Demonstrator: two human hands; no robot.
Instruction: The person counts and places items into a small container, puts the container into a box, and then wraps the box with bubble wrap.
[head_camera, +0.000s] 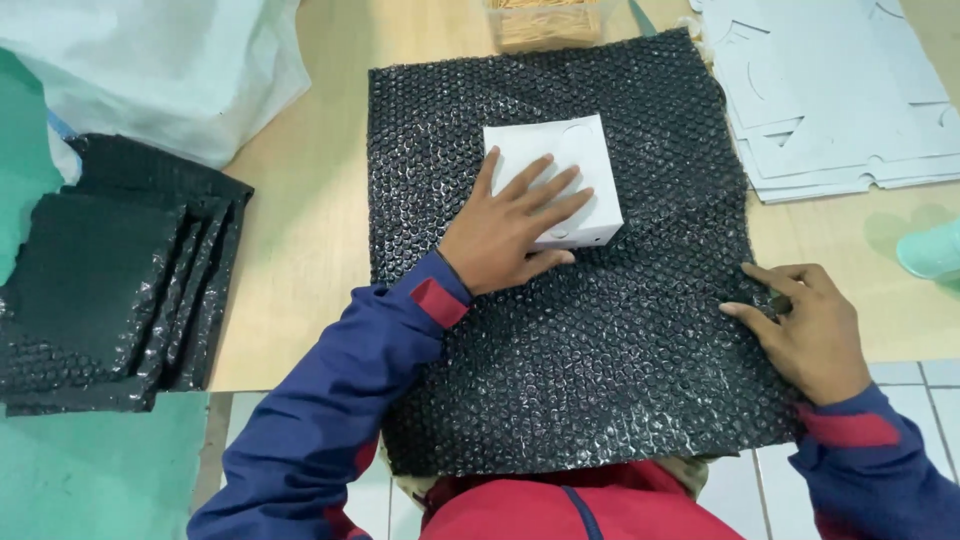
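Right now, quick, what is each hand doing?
Left hand: open, pressing flat on the small white box.
Right hand: fingers curled, pinching the right edge of the black bubble wrap sheet.

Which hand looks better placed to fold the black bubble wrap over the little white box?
Probably the right hand: it already pinches the right edge of the black bubble wrap sheet, free to lift it. The left hand lies flat on the white box, pinning it.

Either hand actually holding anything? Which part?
Left hand lies flat, palm down, on top of the white box, pressing rather than gripping. Right hand pinches the right edge of the black bubble wrap sheet.
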